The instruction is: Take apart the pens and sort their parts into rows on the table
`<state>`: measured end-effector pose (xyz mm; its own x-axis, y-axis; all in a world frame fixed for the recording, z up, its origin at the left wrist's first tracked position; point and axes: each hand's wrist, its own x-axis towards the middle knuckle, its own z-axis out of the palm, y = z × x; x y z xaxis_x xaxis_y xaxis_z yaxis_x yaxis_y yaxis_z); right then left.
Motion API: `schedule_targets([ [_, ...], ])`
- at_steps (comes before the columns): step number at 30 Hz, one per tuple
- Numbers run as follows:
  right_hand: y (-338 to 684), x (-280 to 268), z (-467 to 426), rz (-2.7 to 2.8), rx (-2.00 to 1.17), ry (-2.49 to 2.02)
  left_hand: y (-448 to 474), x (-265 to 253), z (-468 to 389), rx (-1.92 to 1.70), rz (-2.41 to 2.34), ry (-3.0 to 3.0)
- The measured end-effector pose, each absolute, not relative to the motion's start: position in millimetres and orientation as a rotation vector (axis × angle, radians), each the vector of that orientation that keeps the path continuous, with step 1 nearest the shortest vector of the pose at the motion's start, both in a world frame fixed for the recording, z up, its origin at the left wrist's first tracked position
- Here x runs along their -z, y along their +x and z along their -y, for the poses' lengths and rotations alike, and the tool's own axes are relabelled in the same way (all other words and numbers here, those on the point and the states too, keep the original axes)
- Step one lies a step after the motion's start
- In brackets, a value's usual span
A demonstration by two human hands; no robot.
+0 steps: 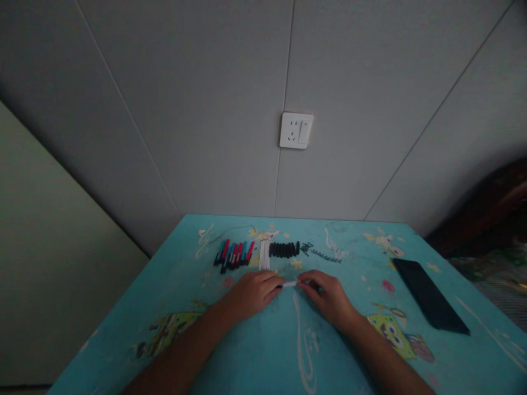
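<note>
Pinching a slim white piece [290, 284] by its ends, midway between the table's [255, 356] side edges, left hand [257, 289] and right hand [326, 292] seem to be fitting parts; the next move likely needs steady alignment. Nearer the far edge lie coloured barrels [236, 255] and white sticks [264, 255].

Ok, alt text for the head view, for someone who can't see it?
A person's left hand and right hand hold a slim white piece between them at a blue cartoon-print table. Beyond, left to right, lie red and blue tubes with dark ends, thin white sticks and short black pieces; a dark slab lies at right.
</note>
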<state>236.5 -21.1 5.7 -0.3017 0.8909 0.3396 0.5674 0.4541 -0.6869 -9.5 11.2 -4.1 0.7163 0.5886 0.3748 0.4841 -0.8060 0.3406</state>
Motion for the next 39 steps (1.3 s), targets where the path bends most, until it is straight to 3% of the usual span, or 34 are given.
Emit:
schedule_targets([
  [16,228.0,-7.4,26.1,2.04,-0.681,-1.144,-2.2,-3.4,-2.2,-0.712,-0.766,2.677],
  [28,245.9,-10.5,22.0,1.966,-0.579,-1.279,-29.5,3.6,-36.4,-0.782,-1.4,2.824],
  [39,244.4,-8.7,21.0,1.993,-0.565,-1.271,-30.2,3.7,-34.3,-0.699,-1.529,2.841],
])
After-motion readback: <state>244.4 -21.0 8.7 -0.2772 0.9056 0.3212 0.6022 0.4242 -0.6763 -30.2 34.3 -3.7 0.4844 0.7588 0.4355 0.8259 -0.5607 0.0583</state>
